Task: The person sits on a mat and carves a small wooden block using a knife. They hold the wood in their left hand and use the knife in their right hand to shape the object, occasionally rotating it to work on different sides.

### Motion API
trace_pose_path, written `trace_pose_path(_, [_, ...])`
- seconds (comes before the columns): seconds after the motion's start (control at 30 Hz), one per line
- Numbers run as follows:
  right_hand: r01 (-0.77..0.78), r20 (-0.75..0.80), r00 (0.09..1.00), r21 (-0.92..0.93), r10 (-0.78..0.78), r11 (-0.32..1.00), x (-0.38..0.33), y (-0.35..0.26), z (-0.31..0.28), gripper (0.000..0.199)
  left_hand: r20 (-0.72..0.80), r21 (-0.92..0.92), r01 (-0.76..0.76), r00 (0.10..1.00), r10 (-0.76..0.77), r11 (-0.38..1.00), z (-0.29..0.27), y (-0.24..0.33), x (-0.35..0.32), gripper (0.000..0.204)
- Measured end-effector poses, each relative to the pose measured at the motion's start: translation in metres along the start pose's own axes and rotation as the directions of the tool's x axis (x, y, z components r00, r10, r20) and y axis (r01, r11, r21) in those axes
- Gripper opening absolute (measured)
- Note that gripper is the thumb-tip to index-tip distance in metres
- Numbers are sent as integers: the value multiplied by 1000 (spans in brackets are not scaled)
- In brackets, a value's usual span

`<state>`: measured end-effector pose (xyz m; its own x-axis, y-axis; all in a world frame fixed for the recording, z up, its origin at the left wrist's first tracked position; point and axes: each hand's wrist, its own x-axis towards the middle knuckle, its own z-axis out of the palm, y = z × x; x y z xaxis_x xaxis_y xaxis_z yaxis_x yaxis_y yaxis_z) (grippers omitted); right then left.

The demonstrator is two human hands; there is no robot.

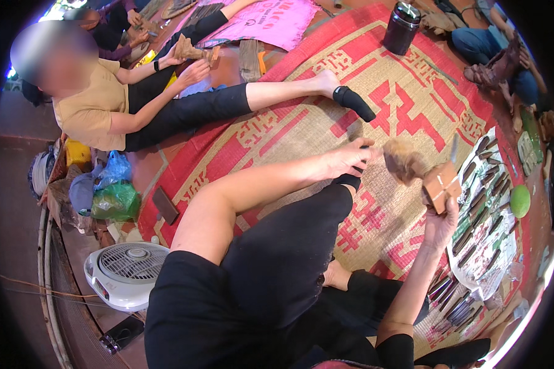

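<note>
Nearest us, a bent leg (pixel 277 258) in black cloth rises from the lower middle of the view. Reading from the left, we find a white fan (pixel 128 273) and, beyond it, a green plastic bag (pixel 116 202). Farther up sits a co-worker (pixel 92 111) in a tan shirt, a carved wooden piece (pixel 188 50) in both hands. Our left hand (pixel 351 158) lies by the knee (pixel 335 200) with its fingers curled; we cannot tell whether it is clamped on anything. Just right of it, over the patterned mat (pixel 375 61), a brown piece (pixel 405 161) shows as a blur, its support unclear. Our right hand (pixel 442 224), well apart from the left, is clamped on a brown block (pixel 442 188) marked with pale crossing lines; a thin grey strip (pixel 454 149) stands up near the block's top edge. For a sound hold, we judge it best to grip the block low, leave its marked face uncovered, and keep the fingers clear of the grey strip, which may be sharp; bracing the left forearm on the knee should steady that hand. At far right, we note dark-handled tools (pixel 474 212) laid on a white printed sheet (pixel 469 278), with a green fruit (pixel 519 201) beside them.
</note>
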<state>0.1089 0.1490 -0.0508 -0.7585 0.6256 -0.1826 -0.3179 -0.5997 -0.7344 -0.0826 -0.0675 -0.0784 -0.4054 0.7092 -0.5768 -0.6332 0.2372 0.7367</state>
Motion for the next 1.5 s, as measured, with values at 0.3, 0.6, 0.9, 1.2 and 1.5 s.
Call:
trace_pose_path(0.3, [-157, 178, 978, 282, 109, 947, 6, -5, -29, 53, 513, -378, 94, 849, 124, 921, 7, 36, 4, 81])
trace_pose_path(0.6, [-172, 291, 941, -34, 175, 984, -23, 8, -36, 67, 550, -335, 278, 834, -53, 900, -8, 27, 0, 82])
trace_pose_path(0.9, [-109, 329, 898, -476, 292, 872, -44, -16, -15, 56, 281, -16, 259, 928, -245, 966, -3, 38, -4, 53])
trace_pose_path(1.2, [117, 450, 818, -739, 357, 663, -43, -22, 3, 45, 298, 42, 243, 923, -244, 969, 1, 61, -15, 51])
trace_pose_path(1.5, [317, 520, 796, -795, 309, 517, -47, -2, 16, 41, 263, 274, 135, 942, -209, 952, 5, 76, 0, 61])
